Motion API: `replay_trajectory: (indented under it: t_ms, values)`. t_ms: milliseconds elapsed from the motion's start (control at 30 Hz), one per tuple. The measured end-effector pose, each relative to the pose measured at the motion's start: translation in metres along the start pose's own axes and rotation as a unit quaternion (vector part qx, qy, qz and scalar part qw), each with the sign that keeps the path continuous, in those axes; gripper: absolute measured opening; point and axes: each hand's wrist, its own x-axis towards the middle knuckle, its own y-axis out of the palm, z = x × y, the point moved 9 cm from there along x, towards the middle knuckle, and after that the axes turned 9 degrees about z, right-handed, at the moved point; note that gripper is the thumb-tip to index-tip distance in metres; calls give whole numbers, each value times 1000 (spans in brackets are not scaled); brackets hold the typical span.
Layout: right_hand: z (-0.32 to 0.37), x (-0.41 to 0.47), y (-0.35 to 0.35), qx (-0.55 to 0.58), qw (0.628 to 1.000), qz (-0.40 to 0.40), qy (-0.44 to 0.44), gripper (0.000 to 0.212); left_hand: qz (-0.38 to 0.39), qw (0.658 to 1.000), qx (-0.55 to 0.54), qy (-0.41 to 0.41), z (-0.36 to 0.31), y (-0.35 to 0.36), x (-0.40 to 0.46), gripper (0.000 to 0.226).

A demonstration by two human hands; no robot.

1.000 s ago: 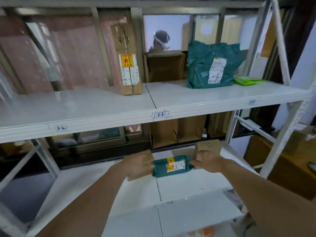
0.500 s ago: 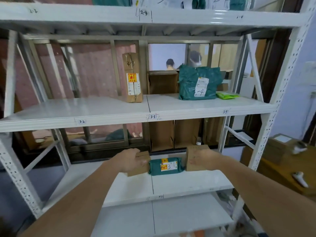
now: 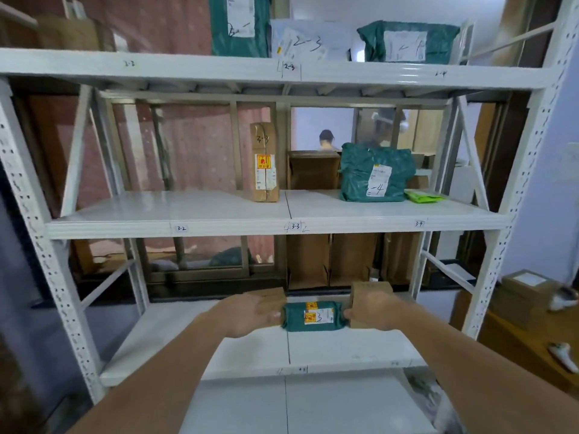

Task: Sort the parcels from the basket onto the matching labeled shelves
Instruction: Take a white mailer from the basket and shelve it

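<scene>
— On the lower shelf [image 3: 354, 343], right at the seam between its two panels, sits a small green parcel [image 3: 314, 316] with yellow stickers and what looks like a handwritten 3. Two brown boxes flank it, one on each side.

— Who has hold of it?

— Both hands. The left hand [image 3: 250, 313] presses against its left end and the right hand [image 3: 374, 310] against its right end, fingers curled around the ends. Whether it already rests on the shelf or hangs just above, I cannot tell.

— How far along would you say the sorting is?

— Well under way, I judge. The middle shelf [image 3: 188, 211] carries a tall brown box [image 3: 264, 166] marked 3-3 near the 3-3 label [image 3: 295, 227], and a large green bag [image 3: 374, 173] marked with a 4 standing toward the 3-4 tag, with a flat lime-green packet [image 3: 423, 195] beside it. The top shelf [image 3: 156, 62] holds more green bags and a white envelope [image 3: 300, 43] written 2-3 above its own 2-3 mark.

— And what remains?

— The basket is out of view, so I cannot say how many parcels are left. The stretches near the 3-2 and 2-2 tags show little or nothing. The lower shelf's label is too small to read, so I cannot confirm the match.
</scene>
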Motion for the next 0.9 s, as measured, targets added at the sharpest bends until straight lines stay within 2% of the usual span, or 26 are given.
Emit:
replay_trajectory:
  t_ms: [100,233,333,433,533,633,700,767,900]
  values:
    - [40,13,10,-9,999,10,-43,56,-13,997,-44,-61,43,15,-22,71]
    - [121,24,25,3,990,43,-138,42,-26,985,-76,-151,117,39,-63,92]
    - [190,34,39,-29,978,46,-203,60,-27,972,-110,-206,168,56,-110,93]
    - [267,31,56,-67,964,47,-251,77,-34,950,-140,-279,216,74,-171,91]
    - [348,15,75,-88,942,46,-320,76,-35,925,-150,-348,259,98,-235,80]
    - [417,-1,97,-103,919,63,-375,74,-35,891,-171,-420,292,121,-301,91]
    - [454,-11,109,-105,905,75,-406,70,-39,876,-177,-446,311,133,-338,97]
    - [485,-20,121,-107,895,92,-424,68,-45,869,-180,-459,328,143,-367,91]
    - [537,-21,148,-114,878,119,-449,80,-58,853,-208,-475,351,159,-414,90]
